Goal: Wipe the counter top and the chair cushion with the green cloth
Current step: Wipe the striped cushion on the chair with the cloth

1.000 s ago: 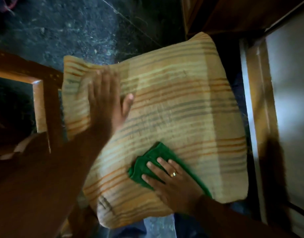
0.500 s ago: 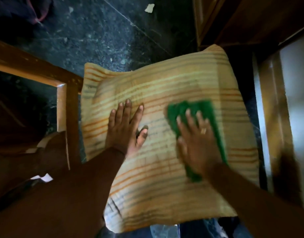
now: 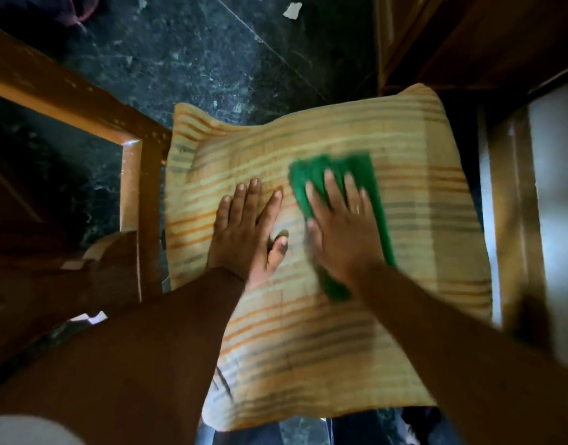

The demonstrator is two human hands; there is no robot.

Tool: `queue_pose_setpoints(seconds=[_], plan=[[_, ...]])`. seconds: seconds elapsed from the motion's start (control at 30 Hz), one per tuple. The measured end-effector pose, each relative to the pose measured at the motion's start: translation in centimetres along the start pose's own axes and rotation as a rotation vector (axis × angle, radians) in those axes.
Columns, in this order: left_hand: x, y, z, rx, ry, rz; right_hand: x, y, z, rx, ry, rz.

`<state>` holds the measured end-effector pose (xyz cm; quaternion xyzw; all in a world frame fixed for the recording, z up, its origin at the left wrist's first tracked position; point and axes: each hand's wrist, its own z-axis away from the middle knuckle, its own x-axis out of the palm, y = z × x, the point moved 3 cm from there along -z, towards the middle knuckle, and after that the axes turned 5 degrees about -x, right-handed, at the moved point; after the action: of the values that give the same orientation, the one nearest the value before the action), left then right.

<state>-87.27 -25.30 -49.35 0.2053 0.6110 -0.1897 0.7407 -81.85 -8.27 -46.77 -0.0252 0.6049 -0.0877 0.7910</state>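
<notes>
A striped orange and yellow chair cushion (image 3: pixel 404 316) fills the middle of the head view. My right hand (image 3: pixel 340 229) lies flat on the green cloth (image 3: pixel 369 175), pressing it onto the upper middle of the cushion; the hand and cloth are blurred by motion. Part of the cloth shows beyond the fingertips and below the wrist. My left hand (image 3: pixel 247 229) rests flat on the cushion just left of the cloth, fingers spread, holding nothing.
A wooden chair frame (image 3: pixel 131 187) runs along the cushion's left side. Dark stone floor (image 3: pixel 186 53) lies beyond, with a scrap of paper (image 3: pixel 292 10) on it. Wooden furniture (image 3: pixel 468 36) stands at top right, and a pale panel (image 3: pixel 555 187) at the right edge.
My right hand has swept the green cloth from the cushion's near middle up toward its far side. My left hand has shifted from the far left corner toward the centre.
</notes>
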Motion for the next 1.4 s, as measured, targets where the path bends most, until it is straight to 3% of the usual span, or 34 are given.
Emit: queue_pose_setpoints(seconds=[0.1,0.17,0.37,0.53,0.63,0.77,0.87,1.07,1.2,1.3,1.4], plan=[[-0.1,0.0,0.0,0.0,-0.004,0.006,3.0,-1.5,13.3,-0.029,-0.084,-0.005],[-0.1,0.1,0.2,-0.006,-0.004,0.014,3.5,-1.3,16.0,-0.057,-0.141,0.016],[0.1,0.2,0.2,-0.002,0.024,-0.002,0.3,0.6,1.3,-0.118,-0.054,0.049],[0.5,0.0,0.1,0.009,0.053,-0.016,-1.7,1.6,-7.6,0.048,0.102,0.018],[0.0,0.1,0.1,0.001,0.023,-0.015,0.4,-0.6,0.3,0.085,0.091,-0.046],[-0.2,0.3,0.1,-0.002,0.005,-0.028,3.2,-0.9,16.3,-0.21,-0.091,-0.031],[-0.1,0.2,0.2,-0.007,0.012,-0.031,1.9,4.2,15.0,-0.298,-0.14,0.038],[-0.2,0.1,0.0,0.013,0.03,-0.023,-3.7,12.8,-2.2,0.195,0.074,-0.008],[-0.6,-0.4,-0.2,0.034,-0.003,0.023,-4.4,12.0,-5.2,0.3,0.136,-0.024],[-1.6,-3.1,-2.2,0.061,0.019,-0.031,-1.3,4.5,-1.5,0.149,0.092,0.021],[-2.3,-5.7,-4.1,-0.051,0.027,-0.024,3.5,-8.1,6.7,-0.301,0.023,-0.052]])
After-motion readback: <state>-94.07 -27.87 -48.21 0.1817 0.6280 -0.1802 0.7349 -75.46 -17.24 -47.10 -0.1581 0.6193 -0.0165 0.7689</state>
